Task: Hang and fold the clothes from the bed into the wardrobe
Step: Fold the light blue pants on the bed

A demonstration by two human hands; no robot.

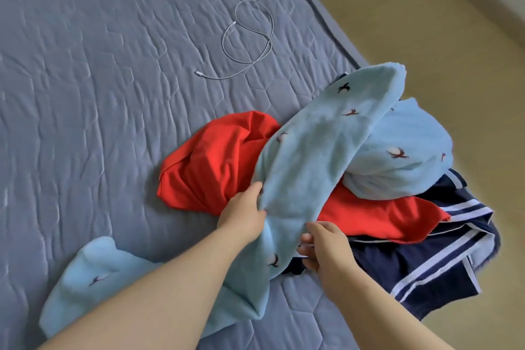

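Observation:
A heap of clothes lies at the bed's right edge. A light blue garment [309, 150] with small dark bird prints is lifted in a long band over the heap. My left hand [244, 212] grips its left edge, and my right hand [324, 247] pinches its right edge lower down. Its loose end trails over the bed under my left forearm. Under it lies a crumpled red garment [210, 167]. A navy garment with white stripes [426, 261] sits at the bottom, partly hanging over the bed's edge.
The bed carries a grey-blue quilted cover [85, 94]. A coiled white charging cable [250, 37] lies on it beyond the heap. Beige floor [426, 23] runs along the bed's right side. No wardrobe is in view.

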